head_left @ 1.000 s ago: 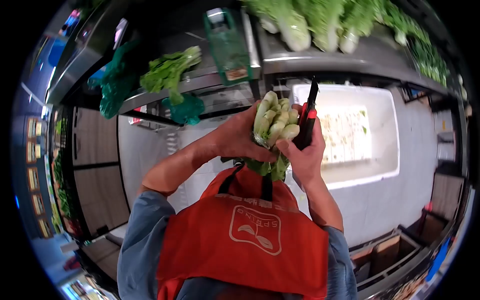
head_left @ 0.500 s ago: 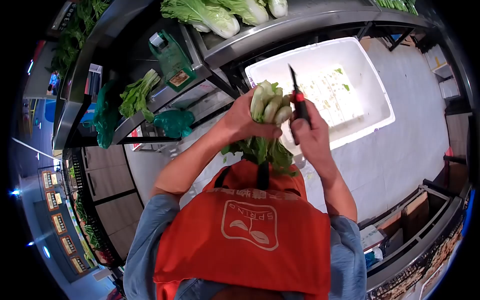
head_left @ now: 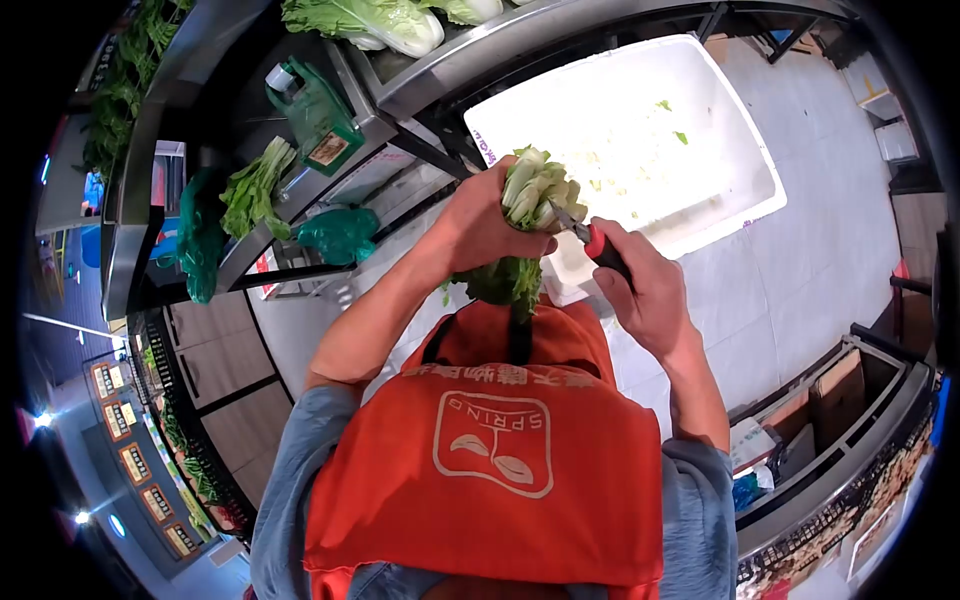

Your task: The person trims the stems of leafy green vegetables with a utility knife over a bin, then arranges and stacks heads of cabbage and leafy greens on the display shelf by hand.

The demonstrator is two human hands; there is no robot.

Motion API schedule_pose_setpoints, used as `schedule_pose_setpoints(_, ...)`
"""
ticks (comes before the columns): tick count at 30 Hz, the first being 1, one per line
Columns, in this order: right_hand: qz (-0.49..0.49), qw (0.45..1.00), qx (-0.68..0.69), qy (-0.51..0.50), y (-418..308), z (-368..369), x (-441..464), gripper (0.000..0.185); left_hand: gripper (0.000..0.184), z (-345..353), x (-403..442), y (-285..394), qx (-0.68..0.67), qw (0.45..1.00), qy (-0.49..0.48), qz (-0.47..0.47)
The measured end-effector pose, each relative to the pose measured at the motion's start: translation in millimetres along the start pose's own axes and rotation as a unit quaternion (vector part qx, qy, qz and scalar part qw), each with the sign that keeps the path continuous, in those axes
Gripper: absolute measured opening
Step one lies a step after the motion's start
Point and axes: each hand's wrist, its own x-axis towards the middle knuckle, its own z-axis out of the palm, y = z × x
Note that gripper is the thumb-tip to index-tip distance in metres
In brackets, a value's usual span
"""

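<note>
Though apart before, knife (head_left: 593, 241) now at leafy bunch (head_left: 534, 190).

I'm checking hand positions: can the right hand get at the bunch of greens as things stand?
Likely yes: the right hand holds a knife with its blade at the bunch of greens, whose stalk ends protrude from the left hand.

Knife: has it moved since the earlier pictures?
Yes. Against the tub, the knife has shifted down the view, toward the apron; its blade, which pointed up, now angles at the greens.
</note>
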Motion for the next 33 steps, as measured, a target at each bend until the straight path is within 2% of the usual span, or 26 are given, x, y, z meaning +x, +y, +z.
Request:
schedule_pose_setpoints(5,0.003,1.0,-0.014,-0.013,6.7,-0.7,-0.5,0.044,0.073,2.1,0.5,-8.6,0.027,1.0,-0.008,0.006)
schedule_pose_setpoints(8,0.017,0.999,0.01,-0.033,11.0,-0.6,-0.6,0.044,0.073,3.8,0.3,-9.6,-0.041,0.998,-0.037,-0.003)
schedule_pose_setpoints(11,0.036,0.997,0.033,-0.058,17.6,-2.5,0.7,0.045,0.064,5.0,0.8,-9.2,-0.045,0.998,-0.028,0.025)
schedule_pose_setpoints(13,0.04,0.996,0.032,-0.066,24.5,-1.7,0.2,0.044,0.061,4.6,2.9,-8.4,-0.09,0.994,-0.066,0.007)
schedule_pose_setpoints(16,0.04,0.998,0.03,-0.027,37.0,6.6,-3.6,0.04,0.06,9.0,11.3,-15.3,-0.15,0.982,-0.116,-0.027)
schedule_pose_setpoints(19,0.152,0.985,0.065,-0.045,54.0,16.3,-11.4,0.036,0.061,14.1,15.2,-26.2,-0.177,0.975,-0.128,-0.045)
schedule_pose_setpoints(23,0.219,0.976,0.007,-0.017,105.0,32.2,-32.8,0.035,0.066,22.4,23.4,-38.6,-0.171,0.978,-0.118,-0.023)
schedule_pose_setpoints(27,0.174,0.982,0.062,0.035,65.1,14.8,-17.3,0.036,0.068,20.6,29.8,-39.5,-0.17,0.981,-0.077,-0.06)
schedule_pose_setpoints(31,0.073,0.997,0.004,-0.021,42.5,6.0,-8.7,0.044,0.065,22.5,34.2,-47.4,-0.104,0.993,-0.06,-0.019)
schedule_pose_setpoints(33,0.073,0.996,-0.026,-0.036,36.6,5.7,-4.1,0.044,0.064,22.8,35.9,-47.2,-0.079,0.995,-0.053,-0.005)
